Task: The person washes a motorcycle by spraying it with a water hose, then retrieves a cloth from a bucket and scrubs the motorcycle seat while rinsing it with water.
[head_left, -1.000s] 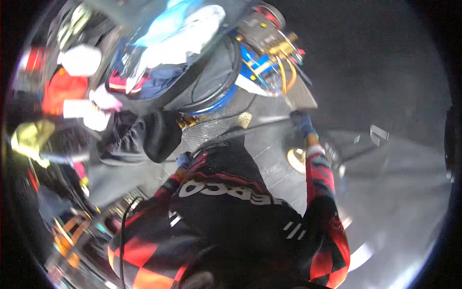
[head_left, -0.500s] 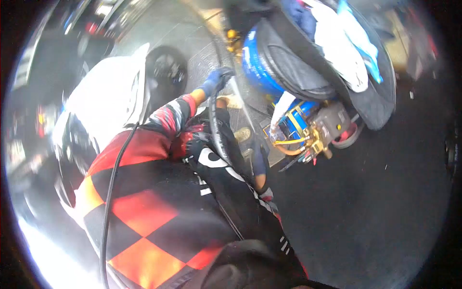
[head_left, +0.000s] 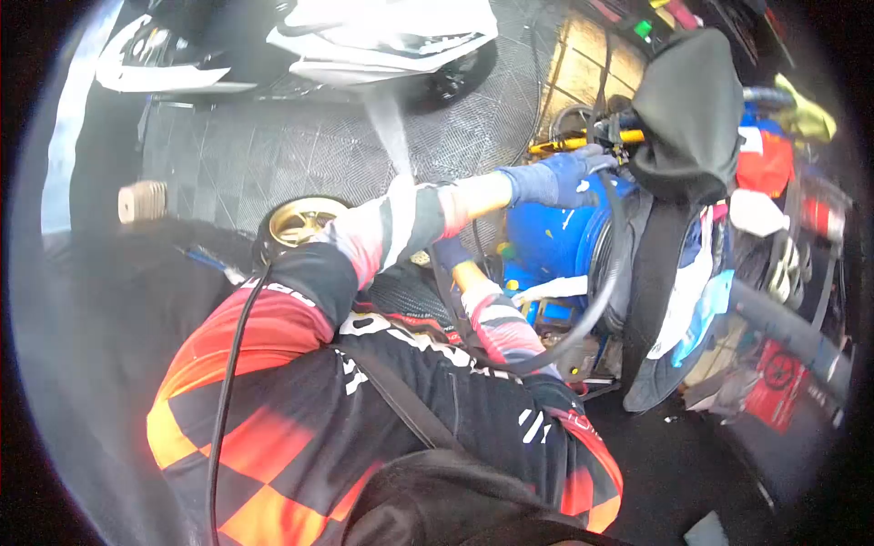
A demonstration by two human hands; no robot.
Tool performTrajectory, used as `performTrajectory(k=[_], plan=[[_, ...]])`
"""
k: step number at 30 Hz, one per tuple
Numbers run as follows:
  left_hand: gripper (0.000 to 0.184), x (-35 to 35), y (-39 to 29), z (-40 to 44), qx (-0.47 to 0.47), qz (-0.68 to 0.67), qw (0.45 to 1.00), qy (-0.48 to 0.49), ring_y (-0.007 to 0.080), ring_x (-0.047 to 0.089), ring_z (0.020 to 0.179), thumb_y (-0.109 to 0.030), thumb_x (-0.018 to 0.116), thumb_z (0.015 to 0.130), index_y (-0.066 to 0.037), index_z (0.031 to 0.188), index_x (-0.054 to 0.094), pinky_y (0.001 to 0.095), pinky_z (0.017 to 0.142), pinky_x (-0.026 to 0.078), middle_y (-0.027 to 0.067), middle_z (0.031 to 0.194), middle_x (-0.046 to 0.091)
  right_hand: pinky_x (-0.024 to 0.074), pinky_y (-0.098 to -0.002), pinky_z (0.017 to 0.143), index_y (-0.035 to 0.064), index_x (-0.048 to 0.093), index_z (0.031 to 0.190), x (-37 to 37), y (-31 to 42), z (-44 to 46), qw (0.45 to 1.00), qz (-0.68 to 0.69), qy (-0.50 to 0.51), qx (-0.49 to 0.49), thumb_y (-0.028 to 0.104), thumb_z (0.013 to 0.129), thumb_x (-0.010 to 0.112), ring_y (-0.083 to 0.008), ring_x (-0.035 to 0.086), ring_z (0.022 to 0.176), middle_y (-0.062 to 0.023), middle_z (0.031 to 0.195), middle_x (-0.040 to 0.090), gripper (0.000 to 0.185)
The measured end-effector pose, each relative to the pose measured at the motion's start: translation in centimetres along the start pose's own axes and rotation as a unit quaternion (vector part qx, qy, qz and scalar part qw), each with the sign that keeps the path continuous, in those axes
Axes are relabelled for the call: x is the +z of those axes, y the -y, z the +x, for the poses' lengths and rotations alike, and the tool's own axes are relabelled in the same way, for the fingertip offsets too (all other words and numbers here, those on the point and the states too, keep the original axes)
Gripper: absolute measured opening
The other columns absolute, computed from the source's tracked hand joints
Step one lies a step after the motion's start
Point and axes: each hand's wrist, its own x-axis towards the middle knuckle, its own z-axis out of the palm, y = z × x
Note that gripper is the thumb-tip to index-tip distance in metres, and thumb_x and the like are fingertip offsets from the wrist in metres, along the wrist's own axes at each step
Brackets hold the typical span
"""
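Note:
My left hand [head_left: 555,179], in a blue glove, reaches right across my body above a blue drum [head_left: 546,238]. Its fingers close on a black hose [head_left: 596,305], beside a yellow bar [head_left: 574,144] and a black-covered part [head_left: 694,118]. The hose loops down from there and back toward my right hand [head_left: 449,252]. That hand, gloved too, is low in front of me, its fingers hidden behind my left forearm; what it holds does not show. A whitish spray [head_left: 389,132] fans from beyond my left forearm toward a white motorcycle body [head_left: 373,41].
A gold-rimmed wheel [head_left: 305,221] is close to my left elbow. Beige blocks [head_left: 143,202] stand on the dark textured floor [head_left: 246,155]. White and light blue cloths [head_left: 696,314] hang at the drum's right. A red-labelled box [head_left: 774,387] lies further right.
My view has swung, bringing the white bodywork to the top. My left hand has moved right to the drum with the hose. My right hand is now partly behind my left forearm.

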Motion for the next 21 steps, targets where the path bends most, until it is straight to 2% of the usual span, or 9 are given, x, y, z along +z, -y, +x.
performTrajectory(k=[3,4,5,6,7,11,13,17,21], plan=[[0.06,-1.5,-2.9,-3.8,0.019,-0.037,0.998,-0.037,0.0362,0.05,0.122,-0.033,0.061,0.091,0.003,0.135,0.043,0.0443,0.106,0.041,0.0246,0.13,0.051,0.051,-0.045,0.077,0.0121,0.063,0.115,0.0,1.8,3.0,0.999,-0.013,0.045,-0.021,0.016,0.087,0.06,-0.0382,0.064,0.094,-0.0186,0.099,0.065,0.028],[0.064,-1.4,-4.4,-5.8,-0.068,-0.288,0.953,0.066,0.0367,0.05,0.123,-0.036,0.059,0.092,0.004,0.137,0.039,0.0448,0.104,0.041,0.0263,0.131,0.049,0.051,-0.0454,0.077,0.0125,0.063,0.116,0.2,2.3,4.1,0.998,-0.021,0.048,-0.035,0.015,0.087,0.06,-0.0387,0.064,0.094,-0.0187,0.1,0.065,0.029],[0.068,-2.7,-6.8,-7.7,-0.143,-0.516,0.828,0.163,0.0371,0.05,0.123,-0.039,0.058,0.093,0.006,0.14,0.035,0.0454,0.103,0.042,0.028,0.133,0.047,0.0511,-0.0457,0.077,0.013,0.063,0.116,0.6,2.5,5.2,0.998,-0.022,0.048,-0.045,0.015,0.086,0.06,-0.0393,0.064,0.094,-0.0187,0.1,0.065,0.03],[0.071,-4.5,-9.1,-10.0,-0.124,-0.252,0.947,0.157,0.038,0.051,0.121,-0.041,0.058,0.093,0.006,0.141,0.035,0.045,0.101,0.043,0.0286,0.131,0.048,0.0511,-0.0461,0.077,0.0135,0.063,0.116,1.0,2.8,6.7,0.997,-0.025,0.044,-0.059,0.014,0.086,0.06,-0.0398,0.064,0.093,-0.0188,0.101,0.065,0.031],[0.073,-7.8,-12.2,-11.4,-0.103,0.034,0.984,0.139,0.0389,0.052,0.119,-0.042,0.058,0.092,0.006,0.142,0.034,0.0445,0.099,0.045,0.0292,0.13,0.048,0.0508,-0.0471,0.079,0.0167,0.063,0.116,-0.8,5.7,8.2,0.998,0.028,0.036,-0.051,0.014,0.087,0.058,-0.0394,0.063,0.095,-0.0193,0.101,0.065,0.03],[0.073,-10.6,-12.0,-13.3,-0.368,-0.024,0.917,0.149,0.0412,0.055,0.112,-0.043,0.061,0.09,0.004,0.14,0.036,0.0463,0.095,0.046,0.0293,0.127,0.049,0.0505,-0.0436,0.084,0.0102,0.063,0.115,-0.3,7.1,17.2,0.997,0.027,0.002,-0.072,0.018,0.089,0.056,-0.0379,0.063,0.099,-0.0198,0.107,0.065,0.028],[0.072,-10.8,-10.0,-14.2,-0.25,0.178,0.949,-0.064,0.0412,0.053,0.115,-0.038,0.062,0.087,0.003,0.141,0.037,0.0469,0.096,0.045,0.0275,0.128,0.049,0.05,-0.0414,0.085,0.0066,0.064,0.113,-2.0,8.4,19.0,0.996,0.04,-0.066,-0.043,0.022,0.09,0.055,-0.0372,0.063,0.1,-0.0202,0.108,0.065,0.029],[0.056,-11.2,-4.7,-16.5,-0.271,0.29,0.918,0.019,0.0383,0.046,0.123,-0.029,0.06,0.088,-0.001,0.134,0.048,0.0465,0.104,0.037,0.0202,0.127,0.052,0.0517,-0.0359,0.075,0.0062,0.064,0.115,-1.0,2.1,21.0,0.969,0.02,-0.218,-0.114,0.025,0.092,0.056,-0.0278,0.065,0.086,-0.0152,0.101,0.068,0.031],[0.048,-10.4,-2.6,-22.8,-0.187,0.216,0.948,-0.138,0.038,0.052,0.116,-0.019,0.064,0.086,-0.002,0.129,0.052,0.0465,0.1,0.043,0.0196,0.124,0.055,0.049,-0.0264,0.062,0.0077,0.065,0.118,-1.9,0.8,20.3,0.933,0.282,-0.22,0.042,0.026,0.095,0.058,-0.0098,0.058,0.07,-0.0052,0.091,0.064,0.03]])
